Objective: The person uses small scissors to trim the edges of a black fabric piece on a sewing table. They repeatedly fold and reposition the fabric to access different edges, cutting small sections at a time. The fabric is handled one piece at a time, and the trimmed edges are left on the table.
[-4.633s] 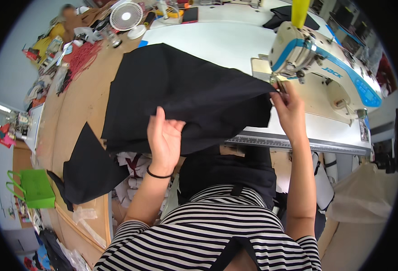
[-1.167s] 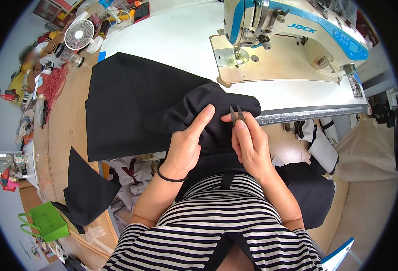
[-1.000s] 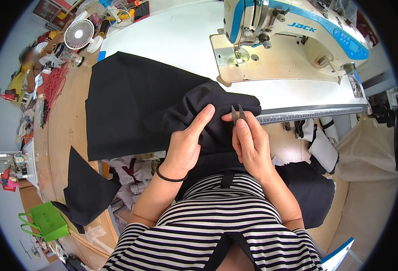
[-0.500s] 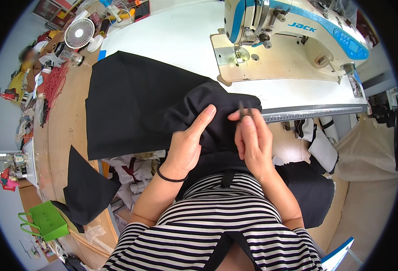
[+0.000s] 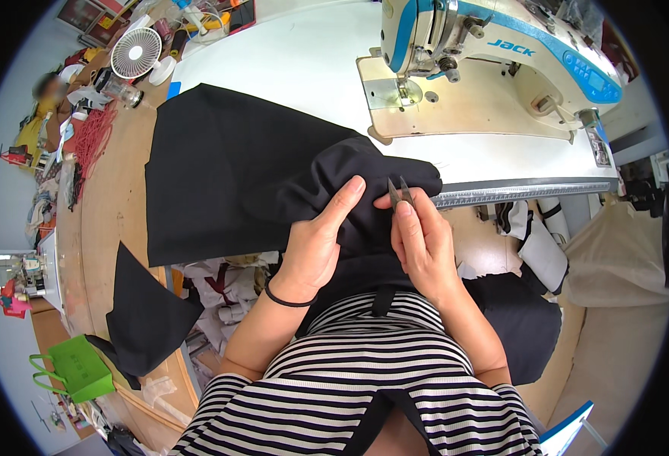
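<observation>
Black cloth (image 5: 228,167) spreads from left of centre to mid-frame, flat at its left and bunched at its right end, its near side falling toward the wearer's lap. The right hand (image 5: 422,239), at centre, pinches small snips (image 5: 397,194) between thumb and fingers, the blades parted and pointing up the frame over the bunched part. The left hand (image 5: 315,247), just beside, lays a straight thumb across the folds with its fingers curled under (whether they grip the cloth, one cannot tell).

The work looks to be midway: the cloth lies clear of the needle of the sewing machine (image 5: 501,45), upper right, and the snips are out and in use or ready. Any finished seam or fresh cut is lost in the black; the folds, by all appearances, remain to be smoothed.

A ruler strip (image 5: 524,194) edges the white table (image 5: 273,68) right of centre. A smaller black piece (image 5: 148,315) lies lower left, near a green bag (image 5: 76,368); a white fan (image 5: 136,53) stands upper left.
</observation>
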The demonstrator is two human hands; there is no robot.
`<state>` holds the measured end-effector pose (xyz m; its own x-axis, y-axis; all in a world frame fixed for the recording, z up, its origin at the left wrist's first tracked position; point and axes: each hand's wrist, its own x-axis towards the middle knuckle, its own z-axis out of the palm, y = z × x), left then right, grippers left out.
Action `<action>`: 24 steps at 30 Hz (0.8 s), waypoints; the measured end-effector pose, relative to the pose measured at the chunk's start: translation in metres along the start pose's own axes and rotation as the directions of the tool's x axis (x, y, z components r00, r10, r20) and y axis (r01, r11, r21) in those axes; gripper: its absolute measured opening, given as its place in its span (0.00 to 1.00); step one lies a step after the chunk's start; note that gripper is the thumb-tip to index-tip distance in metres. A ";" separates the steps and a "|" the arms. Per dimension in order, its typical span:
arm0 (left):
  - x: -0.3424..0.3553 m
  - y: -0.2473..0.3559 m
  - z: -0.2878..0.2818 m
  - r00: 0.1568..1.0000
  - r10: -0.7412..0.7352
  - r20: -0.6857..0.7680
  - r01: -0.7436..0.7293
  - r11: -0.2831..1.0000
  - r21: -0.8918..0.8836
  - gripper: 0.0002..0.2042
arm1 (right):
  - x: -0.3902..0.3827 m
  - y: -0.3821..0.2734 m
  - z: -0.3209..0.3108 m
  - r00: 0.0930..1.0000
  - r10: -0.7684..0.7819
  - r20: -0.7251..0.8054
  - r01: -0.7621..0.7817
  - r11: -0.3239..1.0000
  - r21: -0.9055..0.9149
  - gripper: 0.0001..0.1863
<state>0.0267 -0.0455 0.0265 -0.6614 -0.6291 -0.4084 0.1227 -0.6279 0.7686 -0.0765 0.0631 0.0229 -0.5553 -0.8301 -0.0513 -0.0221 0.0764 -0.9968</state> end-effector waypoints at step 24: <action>0.001 -0.015 -0.010 0.966 0.209 0.150 -0.222 0.972 0.077 0.16 | 0.014 0.004 -0.009 0.896 -0.326 -0.301 0.214 0.912 -0.350 0.08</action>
<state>0.0319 -0.0418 0.0098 -0.7246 -0.6703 -0.1601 0.2094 -0.4354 0.8755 -0.0923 0.0566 0.0184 -0.7409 -0.6025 0.2969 -0.4299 0.0857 -0.8988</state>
